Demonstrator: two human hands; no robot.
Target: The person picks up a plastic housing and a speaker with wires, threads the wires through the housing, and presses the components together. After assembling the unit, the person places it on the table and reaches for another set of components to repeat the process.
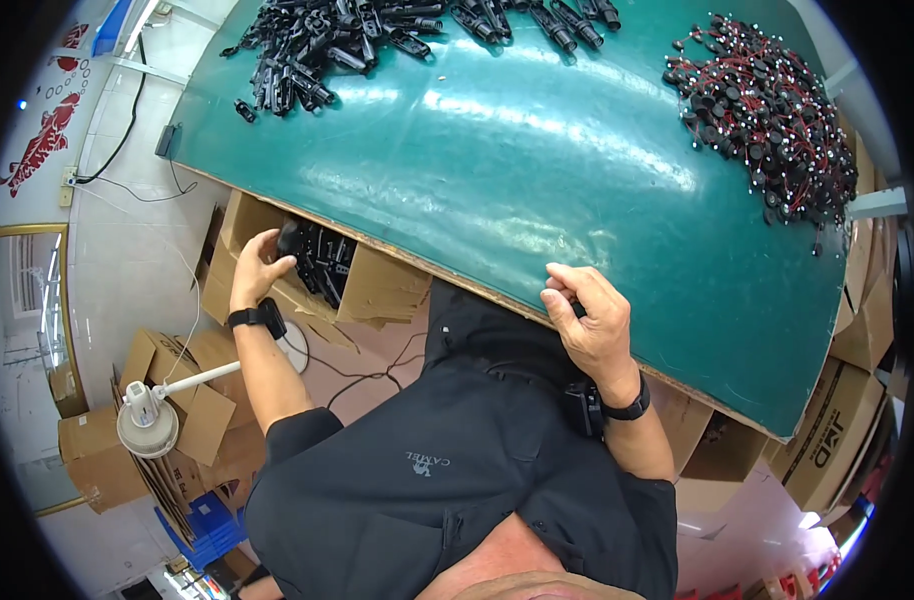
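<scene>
My left hand [260,268] reaches over an open cardboard box [382,285] below the table's left front edge. Its thumb and fingers are curved round a rounded black plastic part [290,240]. More black plastic parts [326,265] lie inside that box. My right hand [594,318] is at the front edge of the green table [457,180], with its fingers curled inward and the thumb close to them. A bit of something dark shows between them, too small to make out.
Black plastic housings [322,50] are piled at the table's far left, and several more [567,25] lie at the far middle. A heap of small black round parts with red wires [762,125] covers the far right. A white stand fan [149,420] and cartons [102,455] stand at the left.
</scene>
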